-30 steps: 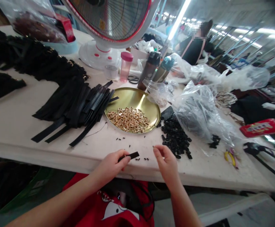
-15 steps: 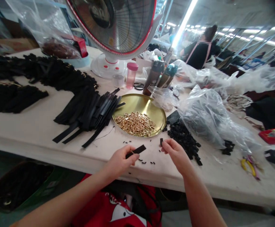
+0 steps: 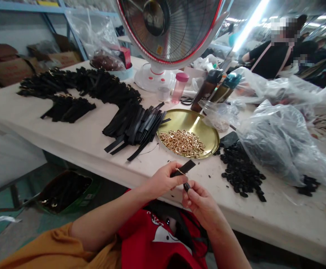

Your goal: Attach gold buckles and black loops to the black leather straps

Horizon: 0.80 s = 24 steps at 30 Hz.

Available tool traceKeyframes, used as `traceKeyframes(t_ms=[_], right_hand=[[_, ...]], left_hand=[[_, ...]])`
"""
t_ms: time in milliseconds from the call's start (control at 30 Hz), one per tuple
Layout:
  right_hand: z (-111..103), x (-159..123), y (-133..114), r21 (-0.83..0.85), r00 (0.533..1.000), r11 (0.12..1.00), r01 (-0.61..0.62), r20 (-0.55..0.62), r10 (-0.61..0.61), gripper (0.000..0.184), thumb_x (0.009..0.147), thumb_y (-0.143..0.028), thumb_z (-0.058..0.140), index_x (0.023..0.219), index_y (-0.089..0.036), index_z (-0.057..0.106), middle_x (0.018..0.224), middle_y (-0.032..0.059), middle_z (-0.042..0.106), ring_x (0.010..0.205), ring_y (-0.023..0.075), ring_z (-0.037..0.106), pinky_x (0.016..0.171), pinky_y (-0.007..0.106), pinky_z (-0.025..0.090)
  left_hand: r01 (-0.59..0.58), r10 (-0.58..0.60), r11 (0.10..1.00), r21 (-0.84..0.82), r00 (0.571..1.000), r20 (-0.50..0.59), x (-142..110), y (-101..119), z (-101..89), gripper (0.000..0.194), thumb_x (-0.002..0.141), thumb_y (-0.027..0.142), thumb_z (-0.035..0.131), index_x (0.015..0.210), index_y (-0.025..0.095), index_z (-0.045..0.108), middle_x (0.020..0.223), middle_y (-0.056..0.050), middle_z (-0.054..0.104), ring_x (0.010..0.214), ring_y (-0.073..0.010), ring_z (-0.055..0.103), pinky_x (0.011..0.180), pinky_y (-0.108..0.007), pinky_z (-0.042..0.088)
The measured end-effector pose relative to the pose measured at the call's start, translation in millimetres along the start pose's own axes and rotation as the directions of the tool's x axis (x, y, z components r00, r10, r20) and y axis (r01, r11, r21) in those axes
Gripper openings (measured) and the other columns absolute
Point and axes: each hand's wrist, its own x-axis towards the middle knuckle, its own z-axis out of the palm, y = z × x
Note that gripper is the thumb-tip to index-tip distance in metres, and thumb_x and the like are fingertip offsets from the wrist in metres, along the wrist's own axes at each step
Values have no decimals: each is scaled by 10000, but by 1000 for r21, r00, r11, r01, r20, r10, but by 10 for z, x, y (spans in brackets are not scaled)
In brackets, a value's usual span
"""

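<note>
My left hand (image 3: 167, 180) is closed around a short black strap (image 3: 188, 166), whose free end points up and to the right. A thin gold-coloured metal piece (image 3: 180, 171) crosses the strap beside my fingers. Just below it, my right hand (image 3: 200, 203) pinches a small black oval piece (image 3: 186, 186) close to my left thumb. Whether that piece touches the strap I cannot tell. Beyond the hands, a round gold tray (image 3: 211, 129) holds a heap of small gold-coloured metal fittings (image 3: 183, 143). To the right lies a pile of similar black pieces (image 3: 241, 168).
Black straps (image 3: 136, 125) lie left of the tray, with more bunches (image 3: 78, 82) behind. A fan heater (image 3: 157, 74), a pink-lidded cup (image 3: 179, 87) and two dark bottles (image 3: 207, 89) stand at the back. Plastic bags (image 3: 275, 138) cover the right side. A person (image 3: 275, 56) is beyond.
My right hand has come left and down to my left hand, bringing its black piece close to the strap. The camera view has turned left.
</note>
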Motion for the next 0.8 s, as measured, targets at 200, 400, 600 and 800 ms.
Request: traceKeyframes(t_ms=[200, 400, 600, 800], right_hand=[[-28, -1, 117, -159, 948, 954, 253, -154, -277, 173, 705, -319, 653, 711, -215, 514, 707, -33, 496, 644, 112, 449, 622, 235, 379], [-119, 26, 82, -219, 937, 944, 248, -195, -291, 162, 720, -313, 635, 722, -215, 506, 715, -17, 525, 659, 129, 477, 631, 258, 407], [-182, 70, 90, -244, 956, 955, 168, -196, -218, 145, 709, -285, 646, 741, -208, 526, 698, -22, 554, 650, 128, 502, 629, 263, 412], [-108, 119, 134, -275, 936, 947, 168, -257, -241, 124, 733, -288, 617, 760, -204, 530, 692, -35, 536, 635, 107, 490, 614, 232, 414]], left_hand=[[2, -1, 999, -54, 1000, 15, -48, 25, 105, 263, 742, 336, 598, 902, 148, 508, 714, 36, 487, 596, -62, 421, 561, -184, 343], [-18, 18, 999, 34, 1000, -1, -74, 5, 163, 229, 753, 323, 578, 907, 156, 546, 781, 18, 557, 720, -106, 489, 674, -213, 376], [24, -33, 988, 150, 998, 59, -47, -7, 101, 220, 737, 247, 543, 938, 160, 548, 752, 31, 535, 689, -103, 469, 632, -203, 369], [25, -45, 983, 180, 993, 111, 7, -21, 33, 194, 733, 228, 535, 912, 152, 539, 769, 24, 538, 709, -106, 477, 662, -207, 377]])
